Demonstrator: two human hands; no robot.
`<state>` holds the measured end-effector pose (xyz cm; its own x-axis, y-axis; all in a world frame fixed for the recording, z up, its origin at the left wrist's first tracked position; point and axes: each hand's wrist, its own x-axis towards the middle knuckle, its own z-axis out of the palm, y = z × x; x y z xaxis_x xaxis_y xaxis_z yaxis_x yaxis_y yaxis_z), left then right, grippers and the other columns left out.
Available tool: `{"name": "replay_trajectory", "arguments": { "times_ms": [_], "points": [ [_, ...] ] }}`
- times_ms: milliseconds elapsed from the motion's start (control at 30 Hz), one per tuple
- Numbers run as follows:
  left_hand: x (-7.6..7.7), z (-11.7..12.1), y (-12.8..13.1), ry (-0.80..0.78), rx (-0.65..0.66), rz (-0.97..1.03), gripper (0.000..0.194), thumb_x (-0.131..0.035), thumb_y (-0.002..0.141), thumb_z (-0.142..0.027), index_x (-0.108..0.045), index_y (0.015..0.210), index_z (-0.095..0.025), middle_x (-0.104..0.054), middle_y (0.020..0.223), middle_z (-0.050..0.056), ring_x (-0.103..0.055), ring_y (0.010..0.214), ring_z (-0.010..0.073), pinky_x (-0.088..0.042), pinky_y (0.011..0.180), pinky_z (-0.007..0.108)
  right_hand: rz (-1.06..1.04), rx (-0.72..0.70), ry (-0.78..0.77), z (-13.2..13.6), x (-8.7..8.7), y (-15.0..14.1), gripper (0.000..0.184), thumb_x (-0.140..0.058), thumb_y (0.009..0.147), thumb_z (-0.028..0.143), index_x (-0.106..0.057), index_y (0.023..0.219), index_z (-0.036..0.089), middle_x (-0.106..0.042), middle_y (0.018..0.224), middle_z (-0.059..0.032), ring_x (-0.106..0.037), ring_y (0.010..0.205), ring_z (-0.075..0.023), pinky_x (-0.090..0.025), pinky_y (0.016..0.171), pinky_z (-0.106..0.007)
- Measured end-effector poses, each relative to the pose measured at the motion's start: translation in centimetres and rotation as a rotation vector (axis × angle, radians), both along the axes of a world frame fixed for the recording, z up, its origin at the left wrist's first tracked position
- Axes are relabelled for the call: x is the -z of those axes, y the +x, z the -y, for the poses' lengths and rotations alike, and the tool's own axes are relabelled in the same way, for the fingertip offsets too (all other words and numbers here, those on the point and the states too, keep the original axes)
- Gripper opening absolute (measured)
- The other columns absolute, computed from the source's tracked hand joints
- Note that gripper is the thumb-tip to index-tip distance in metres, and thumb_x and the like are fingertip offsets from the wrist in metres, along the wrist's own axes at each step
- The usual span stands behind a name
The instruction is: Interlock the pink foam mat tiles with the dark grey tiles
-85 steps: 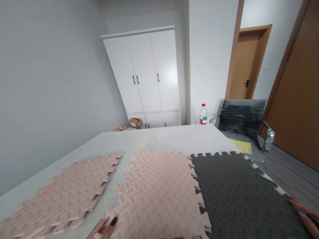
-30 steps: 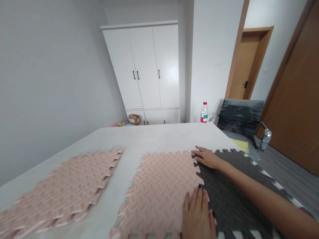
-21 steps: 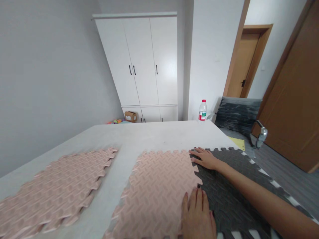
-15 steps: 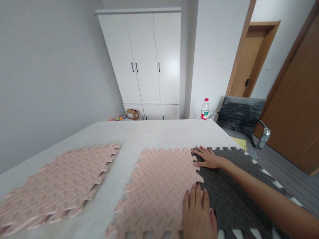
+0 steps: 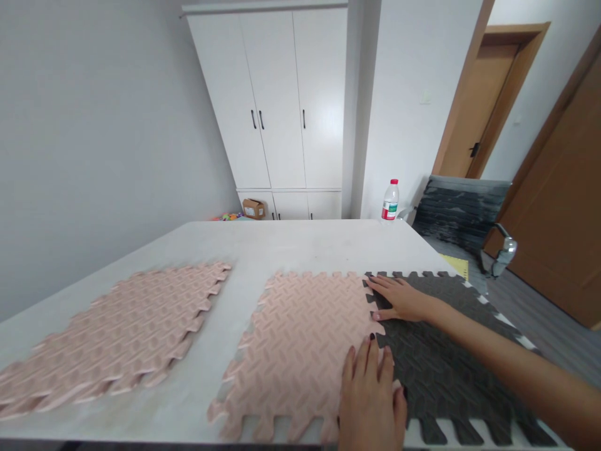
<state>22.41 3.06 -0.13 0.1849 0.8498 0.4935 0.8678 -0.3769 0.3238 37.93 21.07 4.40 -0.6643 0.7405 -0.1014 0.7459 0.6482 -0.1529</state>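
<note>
A pink foam mat tile (image 5: 300,338) with toothed edges lies flat on the white table, its right edge meeting a dark grey foam mat tile (image 5: 441,369). My left hand (image 5: 370,394) rests palm down on the pink tile near the lower part of the seam, fingers stretched forward. Farther up the seam, my right hand (image 5: 406,300) lies flat on the grey tile, its fingertips touching the joint. Part of the seam is hidden beneath both hands. Over to the left sits a stack of pink foam tiles (image 5: 131,326), apart from the others.
The white table (image 5: 282,241) carries a plastic bottle (image 5: 390,200) with a red cap at its far right corner. A dark chair (image 5: 460,207) stands beyond the right edge. Behind the table are a white wardrobe (image 5: 277,106) and a cardboard box (image 5: 254,208).
My right hand has slid slightly toward me along the seam. My left hand stays pressed on the pink tile. The whole view has shifted a little.
</note>
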Motion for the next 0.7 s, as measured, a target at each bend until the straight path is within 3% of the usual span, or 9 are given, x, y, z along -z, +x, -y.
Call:
{"name": "replay_trajectory", "arguments": {
  "times_ms": [100, 267, 533, 700],
  "points": [
    [0.6, -0.2, 0.1, 0.077, -0.012, 0.062, 0.04, -0.051, 0.083, -0.044, -0.059, 0.118, -0.027, -0.06, 0.127, 0.001, -0.055, 0.118, 0.0216, -0.05, 0.098, 0.043, -0.005, 0.028, 0.02, 2.0, 0.4, 0.3, 0.092, -0.039, 0.075, 0.078, -0.022, 0.146, 0.022, -0.022, 0.151, -0.0109, -0.022, 0.138, -0.0307, -0.025, 0.106, -0.058],
    [1.1, -0.4, 0.2, 0.148, -0.014, 0.098, 0.039, -0.052, 0.081, -0.045, -0.061, 0.115, -0.027, -0.064, 0.119, -0.002, -0.059, 0.111, 0.0203, -0.053, 0.094, 0.04, -0.03, 0.117, 0.201, 4.9, 1.8, 0.2, 0.066, -0.033, 0.087, 0.065, -0.04, 0.139, 0.025, -0.036, 0.145, -0.011, -0.033, 0.133, -0.0274, -0.031, 0.104, -0.054],
    [0.3, -0.2, 0.4, 0.047, 0.0, -0.015, 0.041, -0.049, 0.084, -0.039, -0.057, 0.12, -0.022, -0.06, 0.127, 0.002, -0.055, 0.116, 0.0246, -0.052, 0.096, 0.047, -0.004, 0.139, 0.306, 5.5, 2.2, -0.3, 0.059, -0.04, 0.088, 0.059, -0.045, 0.136, 0.026, -0.043, 0.141, -0.013, -0.04, 0.128, -0.0295, -0.037, 0.1, -0.051],
    [-1.4, 0.1, 0.2, -0.108, 0.045, -0.043, 0.039, -0.045, 0.086, -0.034, -0.056, 0.122, -0.021, -0.057, 0.13, 0.004, -0.051, 0.121, 0.0243, -0.047, 0.101, 0.049, 0.008, 0.133, 0.32, 6.3, 2.0, -0.6, 0.052, -0.037, 0.093, 0.048, -0.043, 0.137, 0.021, -0.043, 0.141, -0.0119, -0.039, 0.129, -0.0276, -0.037, 0.1, -0.049]
  ]
}}
